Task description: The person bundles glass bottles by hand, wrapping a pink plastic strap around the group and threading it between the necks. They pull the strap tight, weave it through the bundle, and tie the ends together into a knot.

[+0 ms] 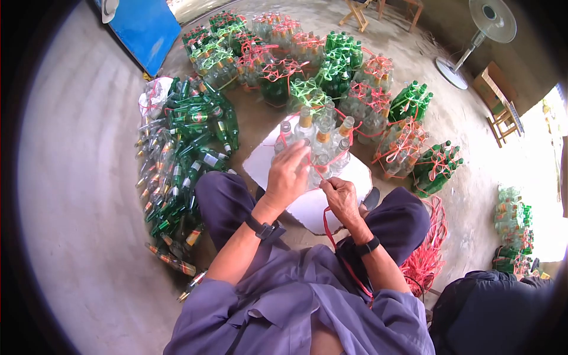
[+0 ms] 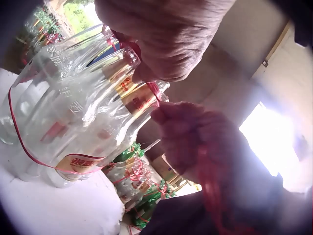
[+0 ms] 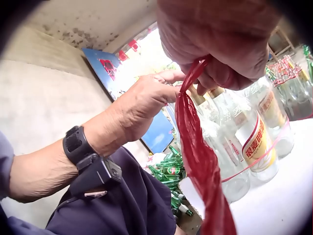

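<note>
A group of clear glass bottles (image 1: 323,137) stands on a white board (image 1: 260,168) between the person's knees, with red plastic strip (image 2: 29,155) around its lower part. The left hand (image 1: 289,174) is at the near left of the bottle necks, its fingers pointing up and bent at the strip in the left wrist view. The right hand (image 1: 343,201) pinches the red strip (image 3: 198,142) at the near right side of the bottles; the strip hangs from it toward the lap. In the right wrist view the left hand (image 3: 142,100) is close beside the right hand (image 3: 220,44).
Loose green and clear bottles (image 1: 195,127) lie piled on the left. Tied bottle bundles (image 1: 370,106) stand in an arc beyond and to the right. A heap of red strip (image 1: 426,254) lies by the right knee; a fan (image 1: 492,21) stands at far right.
</note>
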Demonstrator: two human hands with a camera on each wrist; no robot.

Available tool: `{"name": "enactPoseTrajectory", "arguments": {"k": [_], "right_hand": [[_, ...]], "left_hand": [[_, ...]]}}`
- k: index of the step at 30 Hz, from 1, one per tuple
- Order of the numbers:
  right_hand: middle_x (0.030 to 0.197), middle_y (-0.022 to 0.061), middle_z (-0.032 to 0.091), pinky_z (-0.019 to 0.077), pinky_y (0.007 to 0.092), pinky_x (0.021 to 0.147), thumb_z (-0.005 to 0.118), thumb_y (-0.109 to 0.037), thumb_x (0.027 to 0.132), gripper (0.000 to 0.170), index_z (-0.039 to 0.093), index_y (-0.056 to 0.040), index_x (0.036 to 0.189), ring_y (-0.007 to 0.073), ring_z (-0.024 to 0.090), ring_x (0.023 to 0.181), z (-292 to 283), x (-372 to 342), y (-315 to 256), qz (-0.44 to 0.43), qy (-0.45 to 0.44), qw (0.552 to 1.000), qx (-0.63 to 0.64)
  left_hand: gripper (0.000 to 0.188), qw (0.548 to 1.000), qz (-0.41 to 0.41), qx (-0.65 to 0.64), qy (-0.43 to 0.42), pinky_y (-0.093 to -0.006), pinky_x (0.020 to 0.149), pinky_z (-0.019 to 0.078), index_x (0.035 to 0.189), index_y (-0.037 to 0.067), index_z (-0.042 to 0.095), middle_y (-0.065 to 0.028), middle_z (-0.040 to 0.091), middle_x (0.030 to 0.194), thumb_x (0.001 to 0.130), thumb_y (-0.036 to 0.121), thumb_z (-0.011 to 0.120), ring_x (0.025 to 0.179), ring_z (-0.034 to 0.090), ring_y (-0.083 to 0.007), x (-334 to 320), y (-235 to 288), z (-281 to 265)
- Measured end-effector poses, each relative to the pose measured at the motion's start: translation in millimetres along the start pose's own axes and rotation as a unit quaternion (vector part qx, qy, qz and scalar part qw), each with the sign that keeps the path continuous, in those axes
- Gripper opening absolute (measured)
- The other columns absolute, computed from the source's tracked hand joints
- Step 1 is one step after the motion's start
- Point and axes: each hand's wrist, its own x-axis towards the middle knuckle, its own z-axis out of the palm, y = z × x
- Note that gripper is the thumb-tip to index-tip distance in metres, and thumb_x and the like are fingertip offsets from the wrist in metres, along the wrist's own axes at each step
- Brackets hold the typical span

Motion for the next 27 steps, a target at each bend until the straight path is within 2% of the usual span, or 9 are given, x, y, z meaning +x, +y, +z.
{"name": "enactPoseTrajectory", "arguments": {"k": [2, 4, 8, 11, 13, 17, 19, 22, 27], "right_hand": [[0.058, -0.0011, 0.048, 0.0376, 0.0302, 0.053, 0.066, -0.02, 0.095, 0.029, 0.068, 0.0068, 0.082, 0.0067, 0.042, 0.058, 0, 1, -1, 0.0, -0.002, 1.0, -0.004], [0.058, 0.0154, 0.059, 0.0473, 0.0372, 0.058, 0.062, -0.02, 0.09, 0.028, 0.07, 0.0071, 0.087, 0.0186, 0.057, 0.055, -1, 2, -2, 0.022, -0.01, 1.0, -0.001], [0.059, 0.0146, 0.059, 0.0469, 0.037, 0.058, 0.062, -0.02, 0.09, 0.028, 0.07, 0.0071, 0.087, 0.0176, 0.056, 0.055, -1, 2, -1, 0.028, -0.012, 0.999, 0.01], [0.059, 0.015, 0.06, 0.0471, 0.0369, 0.058, 0.063, -0.02, 0.09, 0.028, 0.071, 0.0071, 0.088, 0.0178, 0.056, 0.056, -3, 2, -4, 0.024, -0.02, 0.999, 0.018], [0.059, 0.0141, 0.06, 0.0475, 0.037, 0.059, 0.063, -0.019, 0.09, 0.028, 0.071, 0.007, 0.089, 0.0168, 0.056, 0.057, -4, 2, -6, 0.046, -0.026, 0.998, 0.016], [0.061, 0.0177, 0.061, 0.0485, 0.0396, 0.059, 0.063, -0.018, 0.089, 0.026, 0.072, 0.0061, 0.091, 0.0217, 0.059, 0.054, -7, -1, -11, 0.022, -0.016, 1.0, -0.005], [0.063, 0.0205, 0.062, 0.0492, 0.0428, 0.058, 0.062, -0.015, 0.088, 0.022, 0.07, 0.0052, 0.083, 0.0328, 0.061, 0.053, -9, -2, -11, -0.053, -0.004, 0.997, -0.053], [0.063, 0.0208, 0.061, 0.0492, 0.0445, 0.056, 0.063, -0.01, 0.086, 0.019, 0.063, 0.0027, 0.071, 0.0403, 0.061, 0.056, -14, -2, -19, -0.102, 0.002, 0.989, -0.107], [0.06, 0.0166, 0.058, 0.0482, 0.0445, 0.053, 0.066, -0.005, 0.081, 0.02, 0.055, -0.0012, 0.065, 0.0375, 0.06, 0.056, -26, 11, -45, -0.258, 0.044, 0.945, -0.197]], "left_hand": [[0.044, 0.988, -0.075, -0.11, 0.082, -0.0431, 0.104, 0.046, 0.127, -0.002, 0.062, -0.0203, 0.064, 0.129, 0.085, 0.012, 0.068, 0.119, 0.061, -0.0369, 2, -1, -5], [0.042, 0.983, -0.079, -0.123, 0.109, -0.0421, 0.101, 0.0487, 0.129, -0.002, 0.061, -0.0207, 0.067, 0.124, 0.091, 0.015, 0.066, 0.115, 0.064, -0.0368, 7, 1, -14], [0.035, 0.967, -0.114, -0.188, 0.125, -0.0383, 0.1, 0.0482, 0.127, 0.0, 0.062, -0.0189, 0.067, 0.124, 0.097, 0.018, 0.061, 0.117, 0.063, -0.0331, 14, 3, -24], [0.034, 0.974, -0.1, -0.182, 0.093, -0.0409, 0.101, 0.0479, 0.124, -0.001, 0.064, -0.0192, 0.067, 0.123, 0.095, 0.016, 0.063, 0.118, 0.063, -0.0346, 18, 1, -22], [0.033, 0.999, 0.039, -0.015, 0.015, -0.0442, 0.105, 0.0441, 0.119, 0.0, 0.066, -0.0193, 0.066, 0.126, 0.089, 0.013, 0.066, 0.122, 0.06, -0.0353, 22, 3, -21], [0.042, 0.995, 0.06, 0.062, -0.058, -0.0474, 0.114, 0.0339, 0.123, 0.001, 0.066, -0.0201, 0.06, 0.135, 0.081, 0.009, 0.068, 0.13, 0.054, -0.0351, 11, -7, -2], [0.042, 0.995, 0.054, 0.064, -0.06, -0.048, 0.113, 0.0347, 0.123, 0.002, 0.066, -0.0199, 0.06, 0.136, 0.081, 0.008, 0.068, 0.129, 0.055, -0.0353, 12, -5, -3], [0.042, 0.994, 0.052, 0.071, -0.059, -0.0495, 0.111, 0.0356, 0.124, 0.004, 0.067, -0.0195, 0.059, 0.137, 0.082, 0.007, 0.067, 0.126, 0.057, -0.0357, 9, -6, 0], [0.04, 0.993, 0.061, 0.092, -0.043, -0.0515, 0.111, 0.035, 0.124, 0.006, 0.067, -0.0192, 0.058, 0.138, 0.084, 0.006, 0.066, 0.124, 0.058, -0.0355, 4, -8, 7]]}}
